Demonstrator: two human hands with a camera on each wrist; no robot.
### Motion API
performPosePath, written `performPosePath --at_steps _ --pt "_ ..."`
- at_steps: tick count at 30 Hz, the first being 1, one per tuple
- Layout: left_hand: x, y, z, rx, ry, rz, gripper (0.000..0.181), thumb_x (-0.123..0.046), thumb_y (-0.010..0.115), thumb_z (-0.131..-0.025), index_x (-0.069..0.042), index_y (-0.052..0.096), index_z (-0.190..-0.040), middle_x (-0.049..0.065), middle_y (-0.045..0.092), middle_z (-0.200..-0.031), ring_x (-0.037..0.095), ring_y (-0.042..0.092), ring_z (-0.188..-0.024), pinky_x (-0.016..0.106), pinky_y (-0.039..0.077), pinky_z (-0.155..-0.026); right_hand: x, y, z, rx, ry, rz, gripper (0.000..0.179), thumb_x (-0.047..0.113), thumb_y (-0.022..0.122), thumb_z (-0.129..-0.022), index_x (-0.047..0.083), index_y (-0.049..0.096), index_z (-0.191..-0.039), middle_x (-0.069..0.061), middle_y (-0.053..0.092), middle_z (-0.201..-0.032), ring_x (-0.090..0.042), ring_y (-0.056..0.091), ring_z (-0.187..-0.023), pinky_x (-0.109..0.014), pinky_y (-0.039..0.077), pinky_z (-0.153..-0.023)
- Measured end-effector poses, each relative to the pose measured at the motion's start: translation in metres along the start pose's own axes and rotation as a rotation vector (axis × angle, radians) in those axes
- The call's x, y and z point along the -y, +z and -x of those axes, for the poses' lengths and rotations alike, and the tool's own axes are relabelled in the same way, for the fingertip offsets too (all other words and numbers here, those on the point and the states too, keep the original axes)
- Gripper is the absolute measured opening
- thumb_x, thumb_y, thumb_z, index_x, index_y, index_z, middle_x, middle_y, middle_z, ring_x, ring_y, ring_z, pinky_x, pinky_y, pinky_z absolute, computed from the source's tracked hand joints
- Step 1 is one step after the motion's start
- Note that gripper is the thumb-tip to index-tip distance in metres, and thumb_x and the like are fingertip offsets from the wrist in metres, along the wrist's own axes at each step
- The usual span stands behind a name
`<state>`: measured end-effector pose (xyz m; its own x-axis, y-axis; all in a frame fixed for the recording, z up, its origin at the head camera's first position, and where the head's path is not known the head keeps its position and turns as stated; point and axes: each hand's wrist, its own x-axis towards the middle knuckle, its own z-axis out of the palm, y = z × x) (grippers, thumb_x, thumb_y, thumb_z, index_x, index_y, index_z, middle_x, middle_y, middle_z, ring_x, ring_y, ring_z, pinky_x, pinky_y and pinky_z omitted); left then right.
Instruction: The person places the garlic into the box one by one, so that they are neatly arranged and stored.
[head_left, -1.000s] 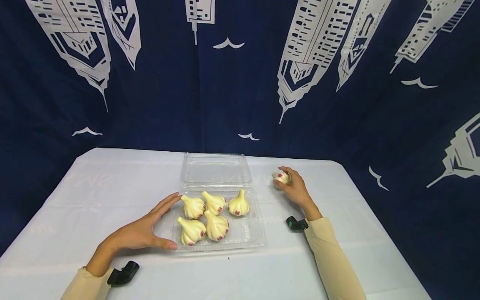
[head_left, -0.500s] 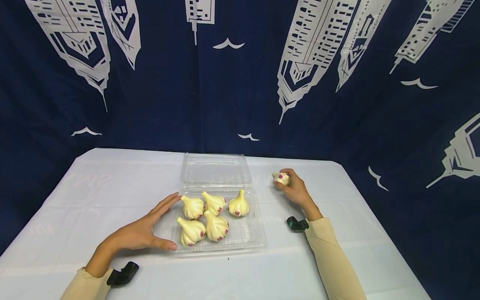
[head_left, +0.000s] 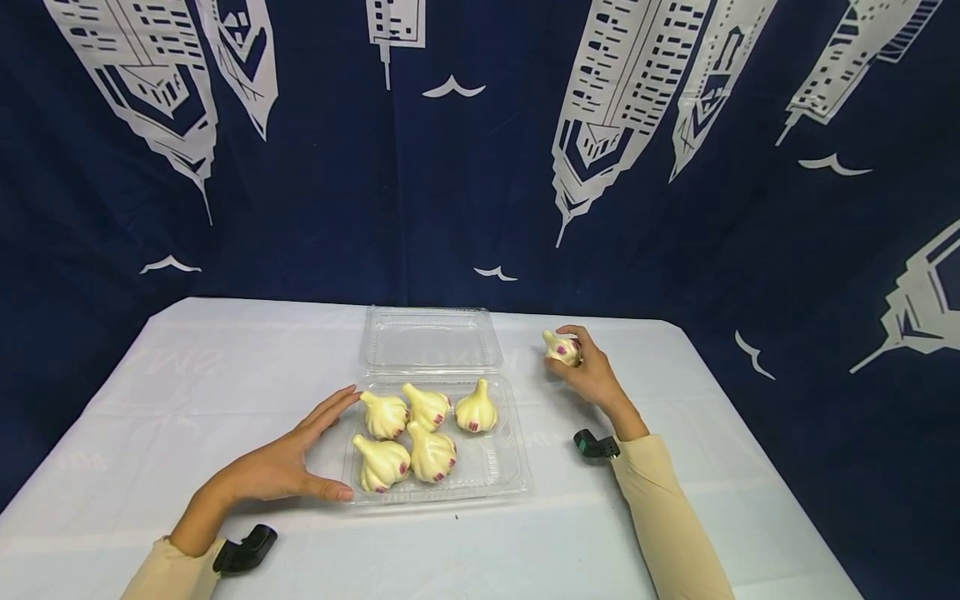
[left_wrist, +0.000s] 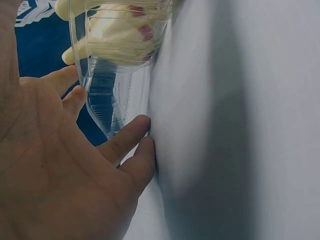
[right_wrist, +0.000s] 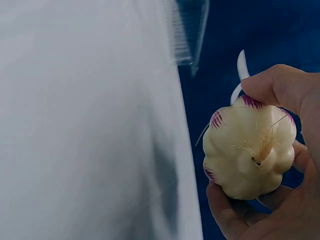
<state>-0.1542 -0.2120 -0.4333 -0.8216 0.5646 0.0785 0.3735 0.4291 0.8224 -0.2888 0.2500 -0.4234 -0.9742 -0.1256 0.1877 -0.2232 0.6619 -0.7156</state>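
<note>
My right hand (head_left: 594, 377) grips a garlic bulb (head_left: 561, 348) with purple marks, between thumb and fingers, over the right side of the table. In the right wrist view the bulb's rooty underside (right_wrist: 239, 162) faces the camera. My left hand (head_left: 281, 462) spreads along the left side of a clear plastic clamshell box (head_left: 491, 471), fingertips and thumb right at its rim. Several pale garlic bulbs (head_left: 433, 452) lie in the box, mostly toward its left, with one at the back right (head_left: 476, 407). In the left wrist view, straight fingers (left_wrist: 131, 135) reach along the box wall (left_wrist: 107, 102).
The box's hinged lid (head_left: 432, 340) lies folded back behind it. A white cloth (head_left: 225, 367) covers the table. Behind the table hangs a dark blue curtain (head_left: 315, 192) printed with white buildings. Each wrist wears a small black camera (head_left: 246, 550).
My right hand has raised the garlic bulb slightly, and its stem now tips further up. The left hand and the box have stayed in place.
</note>
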Motion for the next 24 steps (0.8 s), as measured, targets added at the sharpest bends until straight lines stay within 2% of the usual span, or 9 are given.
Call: performPosePath --at_steps 6,14,20,24 --pt "0.0 0.0 0.001 -0.001 0.0 0.0 0.116 -0.033 0.089 -0.075 -0.015 0.014 -0.161 0.014 0.002 -0.169 0.049 0.001 -0.151 0.079 0.013 -0.108 0.011 -0.004 -0.001 0.004 -0.08 -0.025 0.064 0.012 0.075 -0.089 0.022 0.046 -0.145 -0.018 0.062 -0.121 -0.024 0.056 -0.094 -0.03 0.047 -0.076" --pt "0.0 -0.001 0.001 -0.001 -0.008 0.006 0.116 -0.033 0.089 -0.074 -0.015 0.014 -0.161 0.015 0.002 -0.168 0.049 0.0 -0.151 0.08 0.012 -0.107 0.034 -0.006 0.004 -0.011 -0.221 0.006 0.056 0.012 0.076 -0.087 0.015 0.056 -0.139 -0.016 0.057 -0.115 -0.022 0.048 -0.098 -0.034 0.045 -0.077" --pt "0.001 -0.001 0.001 0.003 0.002 0.012 0.117 -0.032 0.089 -0.074 -0.015 0.014 -0.162 0.017 0.001 -0.168 0.049 0.0 -0.151 0.08 0.012 -0.108 0.052 -0.007 0.011 -0.004 -0.244 0.011 0.051 0.012 0.077 -0.086 0.015 0.059 -0.133 -0.014 0.058 -0.112 -0.02 0.049 -0.094 -0.032 0.043 -0.075" --pt "0.002 0.0 0.0 0.006 0.007 0.012 0.117 -0.032 0.089 -0.074 -0.015 0.013 -0.162 0.017 0.001 -0.168 0.049 -0.001 -0.151 0.08 0.012 -0.108 0.063 -0.008 0.018 0.03 -0.259 -0.014 0.047 0.012 0.076 -0.087 0.015 0.058 -0.131 -0.012 0.061 -0.122 -0.019 0.054 -0.091 -0.028 0.048 -0.072"
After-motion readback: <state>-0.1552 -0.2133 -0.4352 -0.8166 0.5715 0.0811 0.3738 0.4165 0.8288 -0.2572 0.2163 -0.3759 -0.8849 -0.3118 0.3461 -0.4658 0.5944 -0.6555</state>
